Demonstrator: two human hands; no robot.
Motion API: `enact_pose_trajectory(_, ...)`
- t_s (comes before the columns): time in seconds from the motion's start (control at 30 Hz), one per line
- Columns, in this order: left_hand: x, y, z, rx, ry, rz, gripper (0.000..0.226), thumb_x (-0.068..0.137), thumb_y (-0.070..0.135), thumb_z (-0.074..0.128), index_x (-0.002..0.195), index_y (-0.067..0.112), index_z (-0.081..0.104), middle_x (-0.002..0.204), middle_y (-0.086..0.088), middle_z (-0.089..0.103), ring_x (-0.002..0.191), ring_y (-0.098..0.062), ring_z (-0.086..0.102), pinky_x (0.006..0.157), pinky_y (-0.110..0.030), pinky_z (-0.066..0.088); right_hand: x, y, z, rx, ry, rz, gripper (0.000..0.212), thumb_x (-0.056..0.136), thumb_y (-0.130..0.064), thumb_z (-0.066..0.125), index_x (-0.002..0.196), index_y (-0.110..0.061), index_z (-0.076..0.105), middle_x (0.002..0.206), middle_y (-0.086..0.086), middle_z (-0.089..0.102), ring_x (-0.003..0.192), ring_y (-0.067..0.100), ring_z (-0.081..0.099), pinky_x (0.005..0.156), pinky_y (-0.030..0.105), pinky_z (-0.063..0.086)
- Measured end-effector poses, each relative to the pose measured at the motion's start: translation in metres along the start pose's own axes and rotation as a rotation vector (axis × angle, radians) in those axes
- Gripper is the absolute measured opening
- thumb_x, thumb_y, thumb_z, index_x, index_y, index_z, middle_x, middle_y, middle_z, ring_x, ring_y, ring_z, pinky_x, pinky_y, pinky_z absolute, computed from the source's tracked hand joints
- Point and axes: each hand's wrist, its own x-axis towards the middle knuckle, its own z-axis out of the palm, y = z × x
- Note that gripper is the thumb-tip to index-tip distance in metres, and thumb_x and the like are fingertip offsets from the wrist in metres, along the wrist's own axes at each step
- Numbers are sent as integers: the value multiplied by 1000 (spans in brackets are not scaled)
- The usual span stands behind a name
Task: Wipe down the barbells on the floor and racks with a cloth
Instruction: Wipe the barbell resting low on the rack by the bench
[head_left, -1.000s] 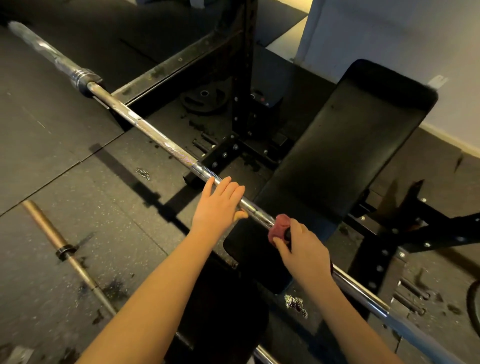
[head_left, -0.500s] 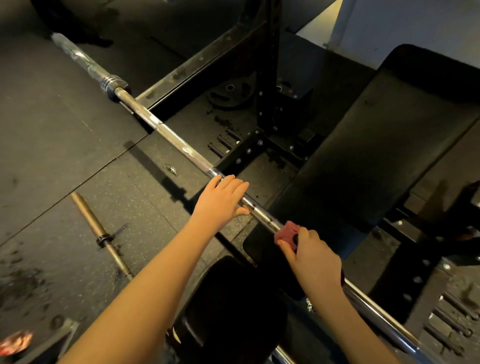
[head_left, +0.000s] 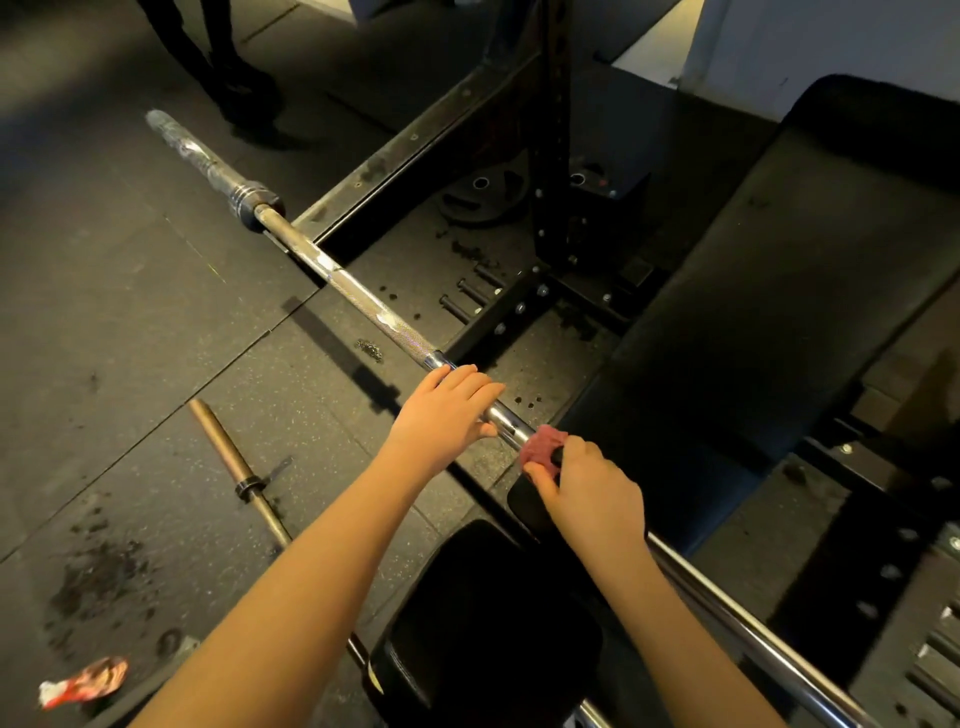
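Note:
A long steel barbell (head_left: 358, 296) runs on the rack from upper left to lower right, above the bench. My left hand (head_left: 447, 415) rests on top of its shaft, fingers laid over it. Just to the right, my right hand (head_left: 587, 488) presses a small dark red cloth (head_left: 540, 449) around the shaft. A second, bronze-coloured bar (head_left: 228, 457) lies on the rubber floor at the left, apart from both hands.
A black padded bench (head_left: 779, 312) slopes away on the right, its seat pad (head_left: 488, 623) below my arms. Black rack uprights and a weight plate (head_left: 483, 195) stand behind the bar. A person's legs (head_left: 218, 57) stand at top left. A wrapper (head_left: 85, 680) lies at bottom left.
The view has shifted so the bar's left sleeve and the far floor show more. Both hands stay on the shaft, the cloth hand slightly closer to the left hand.

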Motion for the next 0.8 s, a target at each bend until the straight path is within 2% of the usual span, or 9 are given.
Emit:
enact_pose_trajectory(0.2, -2, 1, -3, -3, 46, 22, 56, 90, 45, 49, 140, 20, 45, 141, 1, 49, 139, -21, 35, 116, -39, 17, -41, 38, 0, 24, -9, 69, 41, 94, -57, 44, 114, -21, 47, 97, -7, 52, 81, 6, 54, 69, 20, 49)
enact_pose_trajectory(0.33, -2, -4, 0, 31, 69, 53, 52, 84, 44, 61, 130, 20, 56, 128, 2, 59, 128, -21, 49, 111, -42, 30, -23, 16, -4, 77, -31, 90, 43, 94, -58, 44, 110, -19, 49, 99, -4, 55, 83, 9, 56, 70, 22, 48)
enact_pose_trajectory(0.4, 1, -8, 1, 40, 82, 87, 52, 82, 47, 60, 126, 20, 59, 121, 2, 62, 120, -21, 55, 107, -43, 36, -14, 5, -3, 55, -17, 101, 45, 94, -60, 43, 111, -18, 50, 102, -2, 56, 85, 11, 57, 70, 24, 47)
enact_pose_trajectory(0.53, 10, -23, 5, 31, 83, 226, 49, 84, 48, 57, 126, 22, 57, 118, 3, 62, 117, -20, 56, 106, -45, 38, -23, 7, -1, 50, 3, 165, 44, 93, -59, 45, 113, -20, 50, 106, -3, 56, 91, 12, 56, 75, 26, 48)
enact_pose_trajectory(0.7, 19, -41, 11, -62, 112, 396, 46, 86, 43, 53, 127, 23, 55, 117, 5, 60, 115, -18, 55, 103, -41, 39, -35, 6, 7, -56, 104, 361, 51, 88, -61, 49, 115, -19, 55, 108, 2, 60, 95, 22, 58, 68, 28, 31)
enact_pose_trajectory(0.8, 28, -51, 14, -114, 91, 492, 45, 90, 40, 54, 130, 21, 53, 119, 2, 60, 113, -20, 57, 99, -38, 40, -3, -31, 13, -103, 132, 445, 54, 88, -61, 50, 120, -18, 57, 108, 6, 62, 99, 30, 61, 72, 37, 40)
